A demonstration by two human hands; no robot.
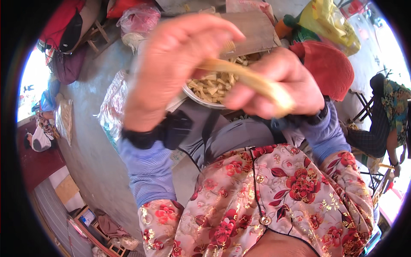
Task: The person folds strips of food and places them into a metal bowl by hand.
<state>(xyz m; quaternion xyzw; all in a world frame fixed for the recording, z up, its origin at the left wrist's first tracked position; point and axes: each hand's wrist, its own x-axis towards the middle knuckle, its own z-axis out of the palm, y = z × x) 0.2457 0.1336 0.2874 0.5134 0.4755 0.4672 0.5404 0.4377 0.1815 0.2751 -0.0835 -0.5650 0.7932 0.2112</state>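
Note:
In the middle of the view, my right hand [287,81] is closed on a pale yellow, flat strip [246,76], its kind unclear. One end of the strip bends down past my fingers, while the other reaches the edge of my left palm. My left hand [165,64] is arched above it, its fingers curved and smeared by motion; whether it grips the strip is hidden. Beneath both hands stands a round bowl [201,101] with a pale rim. Many short, folded yellowish pieces [212,88] fill it, partly covered by my hands.
Behind the bowl lies a brown cardboard piece [252,32]. A red cloth-like item [327,68] is right of my right hand, with a yellow plastic bag [329,23] beyond. Clear plastic wrap [114,100] lies at left. Another person [379,115] sits at far right.

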